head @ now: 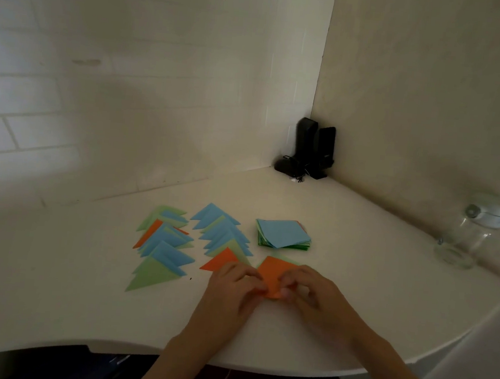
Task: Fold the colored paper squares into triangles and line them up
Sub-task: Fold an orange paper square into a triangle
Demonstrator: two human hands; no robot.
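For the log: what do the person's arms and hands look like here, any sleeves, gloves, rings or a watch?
Both forearms are bare up to the bottom edge of the picture; no sleeve shows. The left hand and right hand are bare, with no gloves. No watch, bracelet or ring is visible on either wrist or on the fingers, though the picture is dim and fine details would be hard to make out.

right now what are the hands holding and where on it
Both hands hold the orange paper square at its near corner: the left hand grips its left edge and the right hand pinches the near tip.
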